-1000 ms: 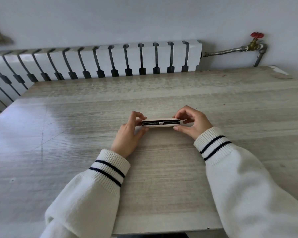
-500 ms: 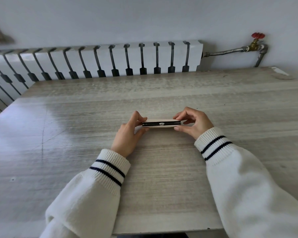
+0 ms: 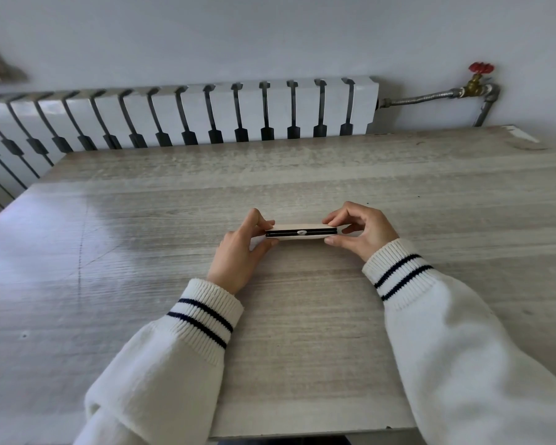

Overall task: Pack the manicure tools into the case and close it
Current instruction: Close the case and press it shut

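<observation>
A flat cream manicure case [image 3: 300,227] with a dark seam and a small round clasp on its front edge lies in the middle of the wooden table [image 3: 302,332]. Its lid is down on the base. My left hand [image 3: 241,252] pinches the case's left end between thumb and fingers. My right hand [image 3: 360,231] pinches the right end the same way. No manicure tools are visible outside the case; its inside is hidden.
A white radiator [image 3: 180,114] runs along the wall behind the table's far edge. A metal pipe with a red valve [image 3: 480,68] sits at the back right. The table's near edge is just below my sleeves.
The case's lid has come down slightly flatter between my hands. Both hands hold the same ends as before.
</observation>
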Demonstrator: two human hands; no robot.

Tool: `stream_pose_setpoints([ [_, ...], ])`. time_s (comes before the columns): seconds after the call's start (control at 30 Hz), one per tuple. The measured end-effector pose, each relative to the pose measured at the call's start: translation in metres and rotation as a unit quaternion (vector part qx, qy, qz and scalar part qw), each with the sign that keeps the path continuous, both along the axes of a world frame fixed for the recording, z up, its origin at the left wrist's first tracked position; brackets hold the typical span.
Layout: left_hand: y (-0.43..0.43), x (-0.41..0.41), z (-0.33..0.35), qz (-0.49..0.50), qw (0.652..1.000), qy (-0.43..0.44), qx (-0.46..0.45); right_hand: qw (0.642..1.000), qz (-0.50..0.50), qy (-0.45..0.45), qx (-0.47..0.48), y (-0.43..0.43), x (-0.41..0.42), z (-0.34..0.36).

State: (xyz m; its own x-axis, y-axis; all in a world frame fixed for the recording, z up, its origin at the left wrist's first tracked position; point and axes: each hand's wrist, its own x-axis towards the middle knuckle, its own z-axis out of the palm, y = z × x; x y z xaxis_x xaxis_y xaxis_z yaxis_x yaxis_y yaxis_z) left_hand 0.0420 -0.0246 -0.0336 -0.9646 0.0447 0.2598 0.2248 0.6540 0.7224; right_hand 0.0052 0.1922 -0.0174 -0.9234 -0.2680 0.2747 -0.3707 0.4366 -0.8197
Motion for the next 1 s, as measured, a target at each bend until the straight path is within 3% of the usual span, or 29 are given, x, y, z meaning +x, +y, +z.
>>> stream_pose_setpoints([
  [0.4, 0.001, -0.013, 0.002, 0.045, 0.997, 0.054, 0.036, 0.993, -0.057, 0.108, 0.006, -0.012, -0.012, -0.007],
  [0.63, 0.003, -0.021, 0.003, 0.066, 0.996, 0.049, 0.020, 0.989, -0.083, 0.121, 0.019, -0.021, -0.018, -0.013],
  [1.0, -0.005, -0.022, -0.001, 0.030, 0.999, 0.018, 0.005, 0.988, -0.034, 0.124, 0.082, -0.018, -0.013, -0.013],
])
